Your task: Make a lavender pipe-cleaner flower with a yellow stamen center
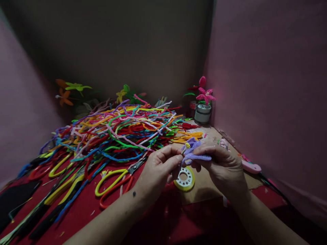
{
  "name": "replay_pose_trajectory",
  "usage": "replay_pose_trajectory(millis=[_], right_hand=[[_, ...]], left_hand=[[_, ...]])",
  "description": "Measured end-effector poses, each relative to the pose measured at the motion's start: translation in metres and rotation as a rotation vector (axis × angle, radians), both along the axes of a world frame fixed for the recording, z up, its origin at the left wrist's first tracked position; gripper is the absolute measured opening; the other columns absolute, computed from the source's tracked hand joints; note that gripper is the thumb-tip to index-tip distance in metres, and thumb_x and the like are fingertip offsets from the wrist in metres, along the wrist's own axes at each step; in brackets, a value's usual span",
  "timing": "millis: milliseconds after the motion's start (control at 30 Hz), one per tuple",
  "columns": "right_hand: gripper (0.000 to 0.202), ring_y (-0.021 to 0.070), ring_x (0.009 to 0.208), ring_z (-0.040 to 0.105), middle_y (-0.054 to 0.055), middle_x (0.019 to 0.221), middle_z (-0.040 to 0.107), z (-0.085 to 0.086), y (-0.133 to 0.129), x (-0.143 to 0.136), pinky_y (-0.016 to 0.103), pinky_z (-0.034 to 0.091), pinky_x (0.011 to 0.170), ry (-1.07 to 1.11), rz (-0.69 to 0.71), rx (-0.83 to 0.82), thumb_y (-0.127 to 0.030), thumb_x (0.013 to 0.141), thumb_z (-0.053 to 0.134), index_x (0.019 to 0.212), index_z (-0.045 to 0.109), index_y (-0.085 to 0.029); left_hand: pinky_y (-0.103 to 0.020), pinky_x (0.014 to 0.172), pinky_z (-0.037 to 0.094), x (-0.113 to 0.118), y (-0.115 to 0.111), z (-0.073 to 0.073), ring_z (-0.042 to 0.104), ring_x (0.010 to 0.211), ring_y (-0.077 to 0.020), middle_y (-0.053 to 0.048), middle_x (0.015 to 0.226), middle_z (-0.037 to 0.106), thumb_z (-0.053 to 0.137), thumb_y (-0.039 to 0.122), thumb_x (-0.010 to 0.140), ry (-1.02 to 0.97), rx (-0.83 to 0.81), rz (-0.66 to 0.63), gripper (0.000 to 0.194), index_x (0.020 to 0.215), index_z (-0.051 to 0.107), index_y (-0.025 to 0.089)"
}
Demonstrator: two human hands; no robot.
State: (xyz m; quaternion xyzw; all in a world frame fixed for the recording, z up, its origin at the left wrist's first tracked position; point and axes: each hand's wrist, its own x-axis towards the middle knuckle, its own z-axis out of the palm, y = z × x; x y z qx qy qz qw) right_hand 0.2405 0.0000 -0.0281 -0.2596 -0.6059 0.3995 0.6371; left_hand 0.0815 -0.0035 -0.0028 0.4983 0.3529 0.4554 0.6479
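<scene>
A purple pipe-cleaner flower (195,156) with a small yellow centre (187,145) is held between my two hands, above a piece of cardboard. My left hand (163,166) pinches the flower near its yellow centre, thumb and forefinger together. On the other side, my right hand (224,166) has its fingers closed on the purple petals. Parts of the fingers of both hands are hidden behind the flower and the palms. Just below the flower, a roll of yellow tape (191,183) lies on the cardboard (204,189).
A large heap of coloured pipe cleaners (122,129) covers the back left. Red and yellow scissors (112,182) and yellow-black pliers (63,190) lie at left. A pink flower (205,95) stands in a pot (203,114) at the back. A pink-handled tool (251,167) lies at right.
</scene>
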Motion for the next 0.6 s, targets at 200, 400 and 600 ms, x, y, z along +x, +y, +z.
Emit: replay_pose_trajectory(millis=[200, 400, 600], right_hand=[[0.02, 0.0118, 0.059, 0.056, -0.001, 0.074, 0.063, -0.0009, -0.003, -0.0003, 0.028, 0.047, 0.055, -0.016, -0.057, 0.065, -0.007, 0.075, 0.059, 0.083, 0.065, -0.025], [0.018, 0.0121, 0.057, 0.056, 0.0, 0.074, 0.064, -0.0018, -0.0033, 0.0008, 0.029, 0.047, 0.054, -0.018, -0.072, 0.082, -0.008, 0.075, 0.059, 0.083, 0.065, -0.024], [0.022, 0.0122, 0.059, 0.056, -0.001, 0.074, 0.063, -0.0026, -0.0039, 0.0, 0.028, 0.046, 0.054, 0.001, -0.068, 0.083, -0.005, 0.076, 0.058, 0.084, 0.064, -0.025]], left_hand=[[-0.017, 0.043, 0.028, -0.0012, -0.003, 0.001, 0.039, 0.044, -0.0037, 0.001, 0.062, 0.058, 0.054, 0.019, 0.077, 0.061, 0.028, -0.001, 0.006, 0.075, 0.059, 0.015], [-0.018, 0.04, 0.025, 0.0006, -0.0047, 0.0058, 0.034, 0.04, -0.0043, 0.001, 0.055, 0.057, 0.057, 0.022, 0.074, 0.112, -0.008, 0.017, 0.009, 0.074, 0.06, 0.014], [-0.018, 0.04, 0.024, 0.0023, -0.0066, 0.0064, 0.033, 0.041, -0.0042, 0.003, 0.052, 0.053, 0.056, 0.022, 0.075, 0.079, -0.028, -0.001, 0.008, 0.075, 0.058, 0.014]])
